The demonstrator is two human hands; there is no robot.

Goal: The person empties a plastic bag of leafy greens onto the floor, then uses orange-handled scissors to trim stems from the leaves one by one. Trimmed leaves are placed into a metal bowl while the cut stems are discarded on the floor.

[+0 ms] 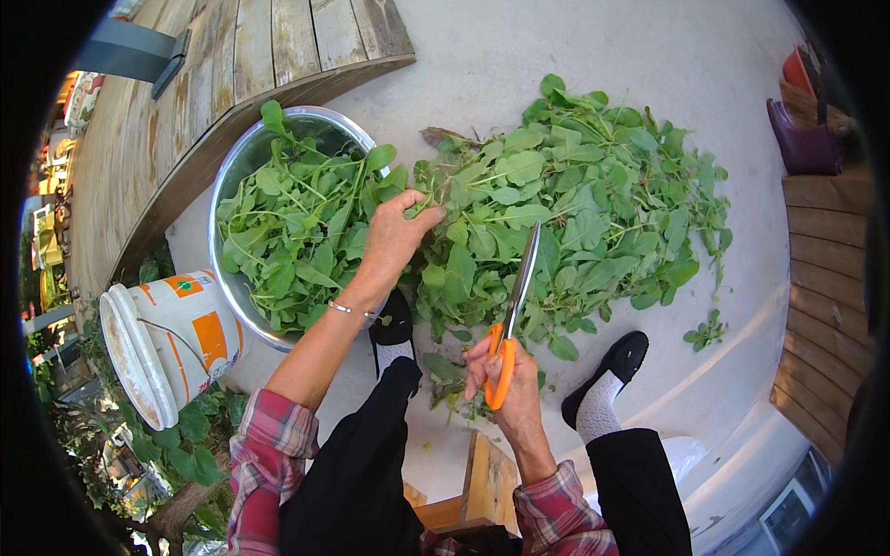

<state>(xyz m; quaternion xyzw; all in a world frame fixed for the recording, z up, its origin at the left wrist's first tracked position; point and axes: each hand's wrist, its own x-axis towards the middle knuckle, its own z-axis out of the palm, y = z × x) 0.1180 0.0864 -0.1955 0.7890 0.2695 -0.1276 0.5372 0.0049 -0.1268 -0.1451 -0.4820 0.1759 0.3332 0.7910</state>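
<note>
Orange-handled scissors [516, 306] are gripped in my right hand [511, 389], their blades together and pointing away from me over the pile. A large heap of leafy greens [556, 187] with stems and some roots lies on the concrete floor. My left hand [396, 233] is at the heap's left edge, thumb and forefinger pinched about a leafy green stem [416, 203]; part of it is hidden by the fingers. Just left of that hand, a wide shiny metal bowl [217, 267] is filled with loose greens [299, 222], some leaves rising over its rim.
A white plastic bucket [181, 340] with orange markings is beside the bowl. Weathered wooden decking [229, 62] borders the upper left. One small sprig [706, 332] lies apart at right, near wooden steps [824, 278] and a purple boot [803, 142]. My black shoes [612, 368] flank the heap's near side.
</note>
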